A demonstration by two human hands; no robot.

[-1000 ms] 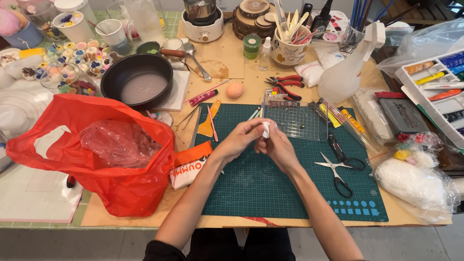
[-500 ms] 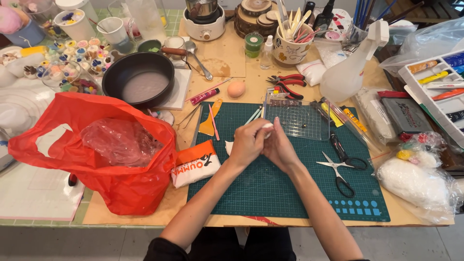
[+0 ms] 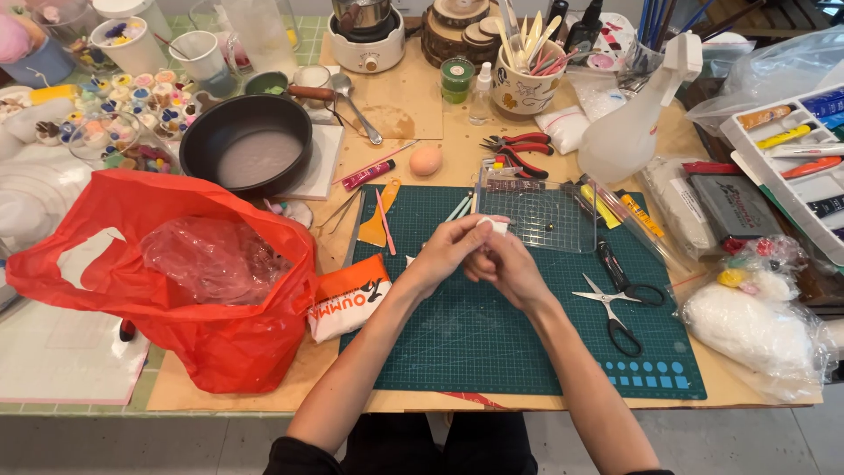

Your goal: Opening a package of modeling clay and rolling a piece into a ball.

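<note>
Since a second ago the two hands have drawn closer together and sunk a little toward the green mat (image 3: 492,343). The left hand (image 3: 448,251) and right hand (image 3: 505,264) touch, fingers curled tight round one small white lump (image 3: 494,225) above the mat's upper middle. Near them lie one pair of scissors (image 3: 615,308), one red pliers (image 3: 519,151), one black pan (image 3: 246,145) and one red bag (image 3: 176,273).

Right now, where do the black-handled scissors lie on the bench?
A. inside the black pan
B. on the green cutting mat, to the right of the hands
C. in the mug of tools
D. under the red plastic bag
B: the scissors lie flat on the green cutting mat, right of the right hand and left hand, which pinch a small white piece.
</note>
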